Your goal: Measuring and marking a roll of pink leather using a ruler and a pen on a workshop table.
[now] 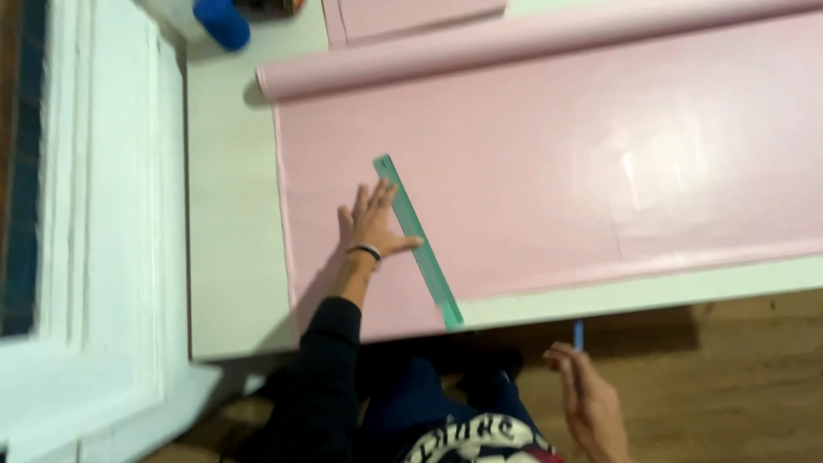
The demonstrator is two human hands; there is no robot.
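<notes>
Nearest the camera, at about five o'clock in the view, the right hand hangs off the table's near edge over the wooden floor, fingers curled around a slim blue pen or pencil whose tip points up toward the table.

At about nine o'clock from there, the left hand lies flat and spread on the pink sheet, palm down and gripping nothing, its thumb side touching the green ruler. A dark band circles the wrist, and a dark sleeve runs back toward the body.

That ruler is a long, narrow, translucent green strip, lying diagonally from about eleven o'clock down to five o'clock, its lower end reaching the sheet's near edge. It looks light, thin and stiff, probably plastic, and likely to slide on the smooth sheet unless pressed flat; holding it down near its middle should steady it best.

Pale pink and faintly glossy, the sheet covers most of the table, its far end still wound in a roll at twelve o'clock. It seems thin, light and easily creased.

A blue cap-like object sits at the table's far left corner.
</notes>
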